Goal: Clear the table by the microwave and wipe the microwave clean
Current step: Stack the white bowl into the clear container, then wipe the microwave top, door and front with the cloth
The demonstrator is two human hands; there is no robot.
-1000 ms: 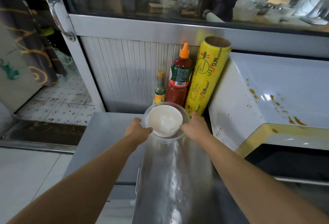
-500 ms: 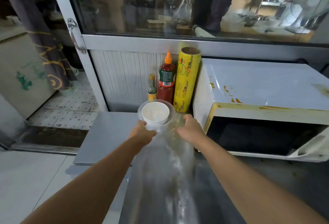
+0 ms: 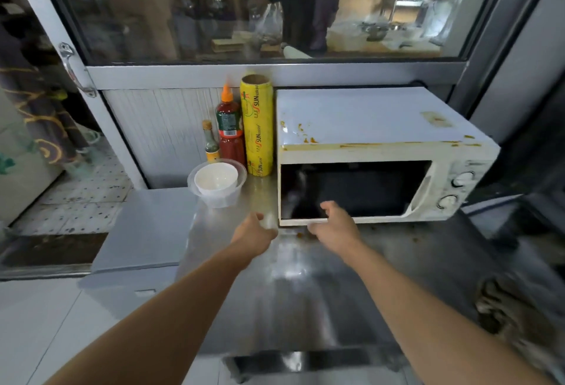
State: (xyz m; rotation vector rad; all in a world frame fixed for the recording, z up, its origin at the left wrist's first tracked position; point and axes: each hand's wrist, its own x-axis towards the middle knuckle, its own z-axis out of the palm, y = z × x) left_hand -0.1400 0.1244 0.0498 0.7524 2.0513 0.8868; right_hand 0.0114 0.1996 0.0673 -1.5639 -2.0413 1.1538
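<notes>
Now both hands hold nothing: the left hand (image 3: pixel 256 233) hangs loose, the right hand (image 3: pixel 333 223) spreads by the dirty microwave (image 3: pixel 376 152). At 11 o'clock of them sit the stacked bowls (image 3: pixel 217 182). A careless elbow could knock the sauce bottle (image 3: pixel 228 127) over.

A blurred rag (image 3: pixel 516 308) lies cut off at the right edge.

Both hands (image 3: pixel 255 233) (image 3: pixel 334 227) let go bowl stack (image 3: pixel 217 183), pulled back, grips empty.
</notes>
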